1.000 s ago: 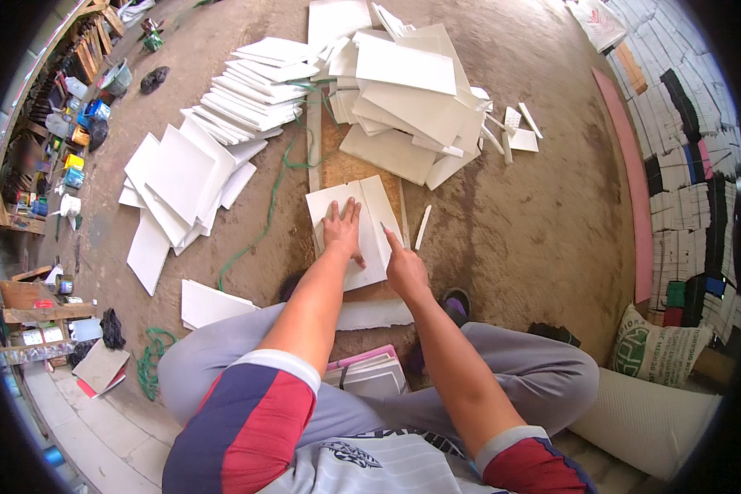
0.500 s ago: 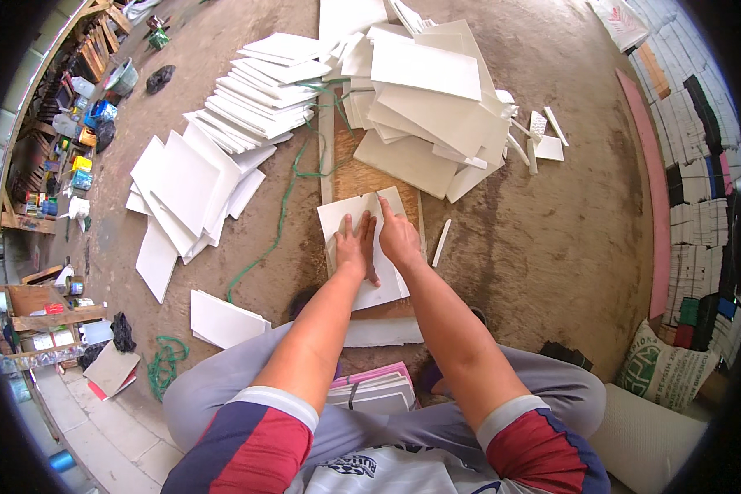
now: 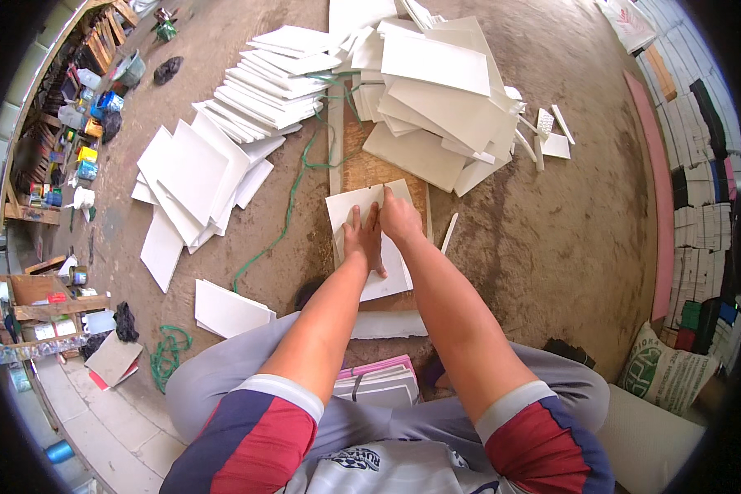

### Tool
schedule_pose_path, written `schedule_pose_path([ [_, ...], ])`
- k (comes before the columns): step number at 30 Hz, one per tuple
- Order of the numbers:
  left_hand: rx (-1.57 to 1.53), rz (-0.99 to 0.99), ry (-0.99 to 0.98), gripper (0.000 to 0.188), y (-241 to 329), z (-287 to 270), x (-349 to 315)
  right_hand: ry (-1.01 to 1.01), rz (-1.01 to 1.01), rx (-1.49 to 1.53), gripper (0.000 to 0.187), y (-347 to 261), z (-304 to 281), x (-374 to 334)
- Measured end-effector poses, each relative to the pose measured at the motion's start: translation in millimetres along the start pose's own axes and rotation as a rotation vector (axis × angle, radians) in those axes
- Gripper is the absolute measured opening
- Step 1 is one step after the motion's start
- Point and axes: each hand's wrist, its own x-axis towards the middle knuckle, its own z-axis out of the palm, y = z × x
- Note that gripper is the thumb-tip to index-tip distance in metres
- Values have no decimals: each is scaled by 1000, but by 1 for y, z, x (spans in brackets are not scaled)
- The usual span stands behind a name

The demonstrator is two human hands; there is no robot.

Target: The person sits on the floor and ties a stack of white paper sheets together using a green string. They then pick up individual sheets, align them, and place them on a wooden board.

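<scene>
A white foam-like sheet (image 3: 350,202) lies on a brown wooden board (image 3: 370,169) in front of me. My left hand (image 3: 362,240) presses flat on it with the fingers spread. Close by on the right, my right hand (image 3: 401,217) is curled closed at the sheet's far edge. Whatever it grips is too small and hidden to name; only a dark speck shows at its fingertips. A thin white offcut strip (image 3: 449,233) rests on the ground beside the board.
Beyond the board is a large pile of white sheets (image 3: 436,66). To the left are fanned white sheets (image 3: 191,169) and a smaller stack (image 3: 230,309). Green twine (image 3: 286,216) winds across the ground. White scraps (image 3: 552,136) lie right. Bundled sheets (image 3: 379,383) sit between my legs.
My right hand has gone from a stretched index finger to a more tightly curled grip at the sheet's far edge. The left hand stays on the sheet. The whole view has shifted slightly.
</scene>
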Motion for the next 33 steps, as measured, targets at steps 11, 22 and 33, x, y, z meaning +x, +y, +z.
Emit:
schedule_pose_path([
  [11,-45,-28,51,170,6,4,0,-40,34,-44,54,35,23,-91],
  [22,-52,-53,52,172,9,0,-2,-30,71,-46,61,73,55,-200],
  [33,-58,-74,36,171,14,-1,-5,-116,134,-64,66,87,58,-250],
])
